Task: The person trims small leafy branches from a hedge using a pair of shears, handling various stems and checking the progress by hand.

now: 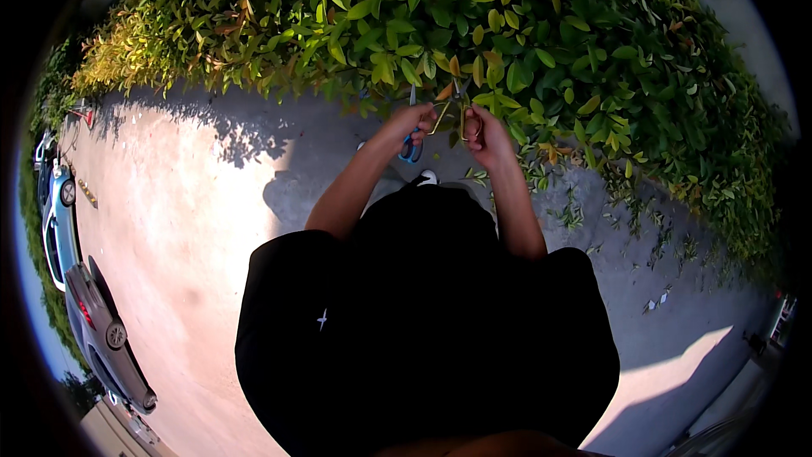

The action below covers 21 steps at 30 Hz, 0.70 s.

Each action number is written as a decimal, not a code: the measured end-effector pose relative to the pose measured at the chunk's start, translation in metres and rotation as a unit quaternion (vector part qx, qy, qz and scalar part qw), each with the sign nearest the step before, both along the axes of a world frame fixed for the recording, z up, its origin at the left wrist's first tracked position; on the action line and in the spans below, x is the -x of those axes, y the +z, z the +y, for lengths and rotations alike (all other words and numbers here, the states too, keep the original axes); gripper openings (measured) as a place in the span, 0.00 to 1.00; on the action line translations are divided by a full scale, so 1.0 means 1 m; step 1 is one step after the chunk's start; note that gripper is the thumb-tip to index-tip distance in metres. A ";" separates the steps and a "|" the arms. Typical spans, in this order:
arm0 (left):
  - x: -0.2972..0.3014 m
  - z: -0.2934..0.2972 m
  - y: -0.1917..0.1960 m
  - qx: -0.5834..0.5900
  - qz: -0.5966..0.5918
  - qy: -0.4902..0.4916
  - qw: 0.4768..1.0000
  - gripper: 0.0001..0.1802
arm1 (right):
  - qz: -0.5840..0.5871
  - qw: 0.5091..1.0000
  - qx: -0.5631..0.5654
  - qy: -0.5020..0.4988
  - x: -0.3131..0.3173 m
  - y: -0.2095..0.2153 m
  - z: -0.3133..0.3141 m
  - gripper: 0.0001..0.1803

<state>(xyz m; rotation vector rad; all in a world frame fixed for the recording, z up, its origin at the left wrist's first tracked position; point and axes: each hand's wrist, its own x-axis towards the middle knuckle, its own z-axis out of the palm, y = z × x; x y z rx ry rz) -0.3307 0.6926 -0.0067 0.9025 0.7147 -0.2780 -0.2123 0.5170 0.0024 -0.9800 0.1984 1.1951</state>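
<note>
My left hand (409, 126) is closed around a pair of blue-handled scissors (409, 151). Their handle loops hang below my fingers, and a pale blade points up toward the hedge. At the right, my right hand (485, 135) grips one gold-coloured handle of a second pair of scissors (464, 119). That pair's dark blades reach up into the leaves, and its other handle stands apart, close to my left fingers; whether they touch it I cannot tell. Directly above both hands is the lower edge of a leafy green hedge (507, 34).
Cut sprigs (571, 210) lie scattered on the concrete ground (186, 203) at the right, under the hedge. A white-toed shoe (429, 176) shows below my hands. Parked at the far left are a blue car (59, 224) and a grey car (101, 330).
</note>
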 end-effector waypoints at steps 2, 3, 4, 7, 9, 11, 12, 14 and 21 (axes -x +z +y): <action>-0.005 0.001 -0.005 0.008 0.020 0.009 1.000 0.12 | 0.007 1.000 0.007 0.003 -0.001 -0.004 0.010 0.12; -0.009 0.001 -0.006 0.029 0.020 0.016 0.999 0.12 | 0.015 1.000 0.015 -0.010 -0.001 -0.007 0.016 0.12; -0.011 0.001 -0.008 0.049 0.019 0.022 0.998 0.13 | 0.023 0.999 0.023 -0.024 0.000 -0.010 0.020 0.12; -0.013 -0.005 -0.011 0.059 0.033 0.056 0.996 0.14 | -0.009 0.999 0.017 -0.044 0.008 -0.015 0.030 0.13; -0.014 -0.011 -0.012 0.051 0.025 0.069 0.996 0.13 | -0.039 0.997 0.032 -0.059 0.016 -0.015 0.035 0.13; -0.010 -0.016 -0.012 0.044 0.018 0.083 0.995 0.13 | -0.068 0.994 0.048 -0.072 0.022 -0.014 0.035 0.13; -0.009 -0.017 -0.010 0.043 0.010 0.088 0.995 0.14 | -0.078 0.993 0.043 -0.074 0.023 -0.015 0.035 0.13; -0.007 -0.021 -0.005 0.042 0.003 0.095 0.995 0.14 | -0.089 0.992 0.038 -0.076 0.024 -0.015 0.032 0.13; 0.011 -0.019 0.015 0.032 -0.044 0.113 0.992 0.15 | -0.073 0.996 -0.040 -0.033 0.030 -0.002 0.028 0.15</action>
